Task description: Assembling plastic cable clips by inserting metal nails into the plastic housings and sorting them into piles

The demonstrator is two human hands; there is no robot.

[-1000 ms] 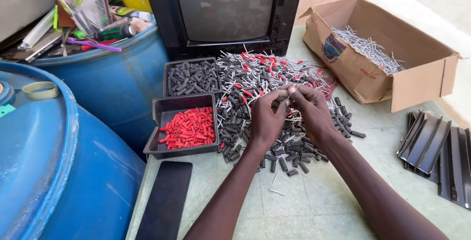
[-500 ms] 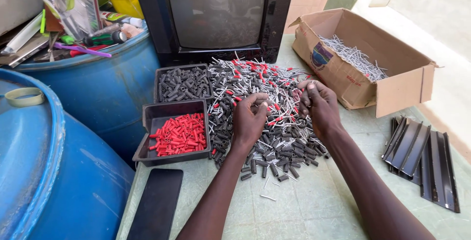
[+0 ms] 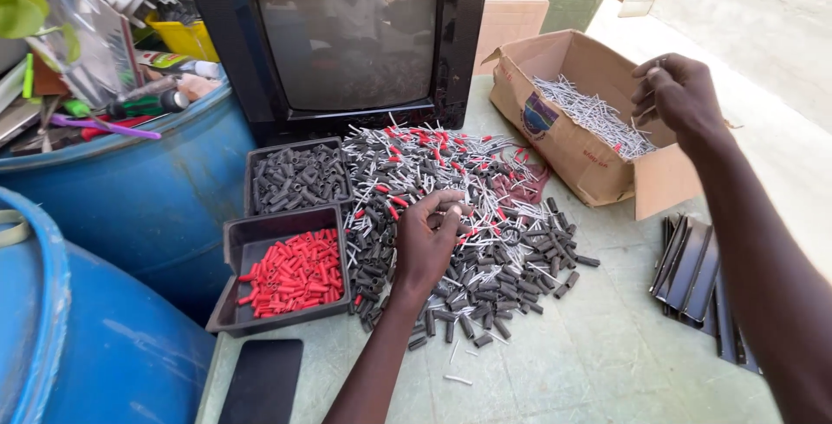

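Two big blue drums [image 3: 130, 216] fill the left side, the far one piled with tools and junk. An old black CRT television [image 3: 347, 38] sits at the far edge of the pale green desk [image 3: 607, 355]. To the far right there's an open cardboard box [image 3: 581, 147] with thin grey metal pins [image 3: 589, 112] inside. The right hand [image 3: 680, 95] hovers over that box, fingers bunched together, though I can't tell if it's actually pinching anything.

The middle of the desk is covered by a heap of small black sleeves, red caps and grey pins [image 3: 468, 207], right in front of the television. The left hand [image 3: 429, 238] rests on the near side of that heap, fingers curled down into the pieces.

Just left of the heap are two black trays: the far tray [image 3: 295, 177] has black sleeves, the near tray [image 3: 282, 272] has red caps. Black strips [image 3: 693, 277] lie at right, and a dark phone [image 3: 260, 381] at the near edge.
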